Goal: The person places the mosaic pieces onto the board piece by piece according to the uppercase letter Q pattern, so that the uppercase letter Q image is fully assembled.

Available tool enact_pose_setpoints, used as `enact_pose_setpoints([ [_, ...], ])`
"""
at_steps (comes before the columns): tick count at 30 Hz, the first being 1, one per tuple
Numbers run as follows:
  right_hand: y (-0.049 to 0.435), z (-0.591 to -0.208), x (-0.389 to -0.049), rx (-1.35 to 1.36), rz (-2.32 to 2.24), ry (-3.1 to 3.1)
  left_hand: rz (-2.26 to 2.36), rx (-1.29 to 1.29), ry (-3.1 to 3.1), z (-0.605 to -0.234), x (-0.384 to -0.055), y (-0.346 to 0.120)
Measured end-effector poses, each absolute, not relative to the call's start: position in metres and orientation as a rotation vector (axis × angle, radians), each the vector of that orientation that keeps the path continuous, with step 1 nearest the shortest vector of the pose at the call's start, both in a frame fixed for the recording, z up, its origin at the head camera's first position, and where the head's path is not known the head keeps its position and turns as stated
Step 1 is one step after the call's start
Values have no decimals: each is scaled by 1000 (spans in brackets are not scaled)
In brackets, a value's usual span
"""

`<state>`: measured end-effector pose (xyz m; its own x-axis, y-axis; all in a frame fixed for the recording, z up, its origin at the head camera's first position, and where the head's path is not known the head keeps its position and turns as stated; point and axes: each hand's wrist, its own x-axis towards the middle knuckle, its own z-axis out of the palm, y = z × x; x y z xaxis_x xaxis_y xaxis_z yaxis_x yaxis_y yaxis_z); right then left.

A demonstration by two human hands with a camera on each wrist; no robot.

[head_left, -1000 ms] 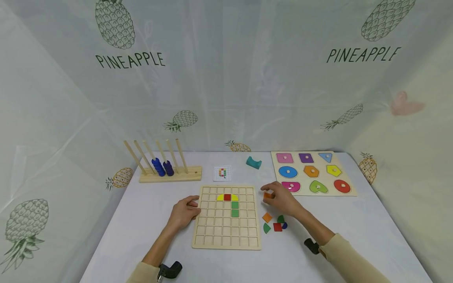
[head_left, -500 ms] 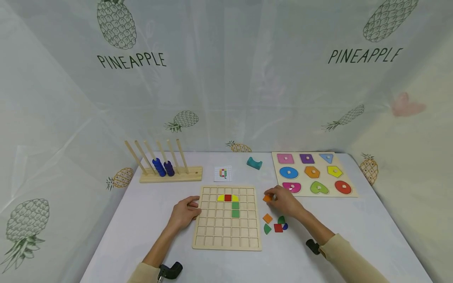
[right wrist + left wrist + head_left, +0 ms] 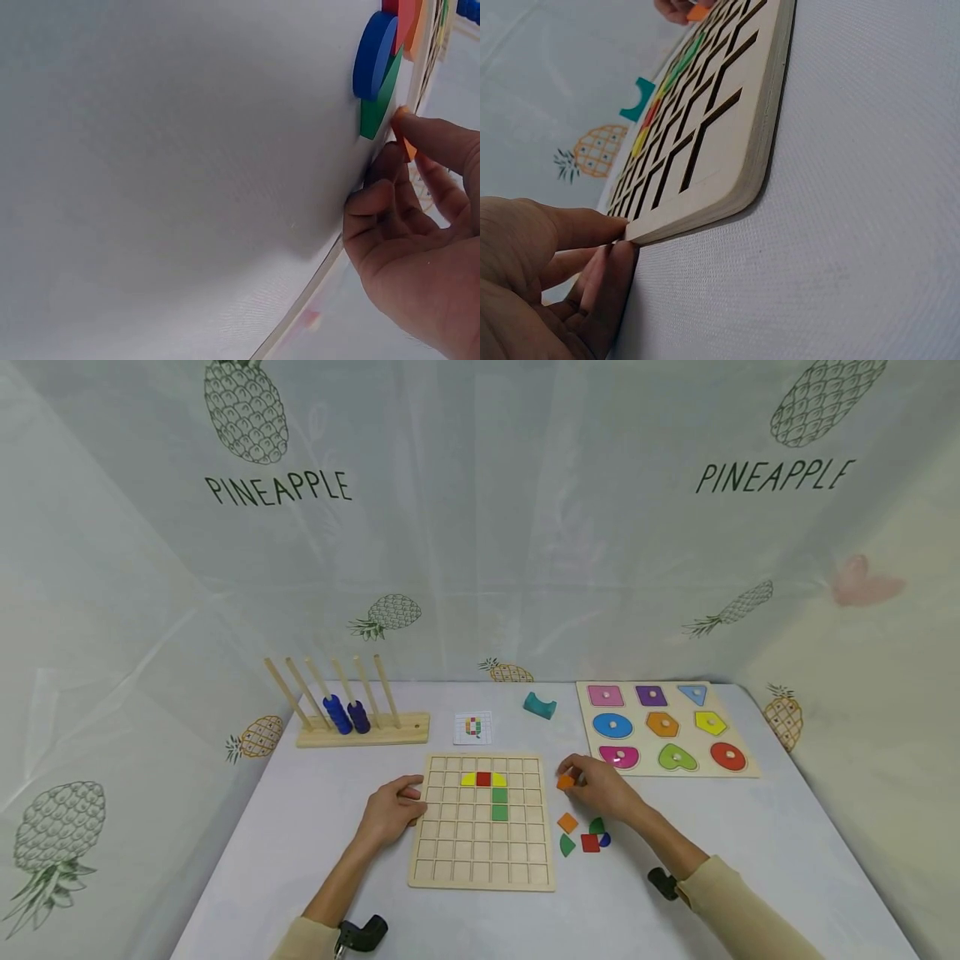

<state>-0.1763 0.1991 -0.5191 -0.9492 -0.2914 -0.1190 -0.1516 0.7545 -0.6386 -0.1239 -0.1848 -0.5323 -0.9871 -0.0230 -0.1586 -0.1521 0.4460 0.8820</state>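
High head view faces forward and down; close, tilted wrist views apparently share one orange tile [image 3: 565,783].

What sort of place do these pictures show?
Probably a play or learning table, perhaps for children: it holds a wooden grid board with coloured tiles, a shape puzzle and a peg rack.

The pale backdrop [image 3: 510,535] reads "PINEAPPLE" twice.

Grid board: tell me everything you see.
The grid board, pale and wood-looking, has rounded corners and thin strips dividing sunken cells. It lies flat on the table, the left hand touching its left edge. Cells hold two yellow quarter-rounds flanking a red square, plus two green squares below the right quarter-round.
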Motion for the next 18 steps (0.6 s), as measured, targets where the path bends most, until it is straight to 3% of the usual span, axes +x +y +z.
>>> enact_pose_setpoints([
  [18,187,-511,-173,-417,-1094,2647,1573,-154,2581,-534,-126,-186],
])
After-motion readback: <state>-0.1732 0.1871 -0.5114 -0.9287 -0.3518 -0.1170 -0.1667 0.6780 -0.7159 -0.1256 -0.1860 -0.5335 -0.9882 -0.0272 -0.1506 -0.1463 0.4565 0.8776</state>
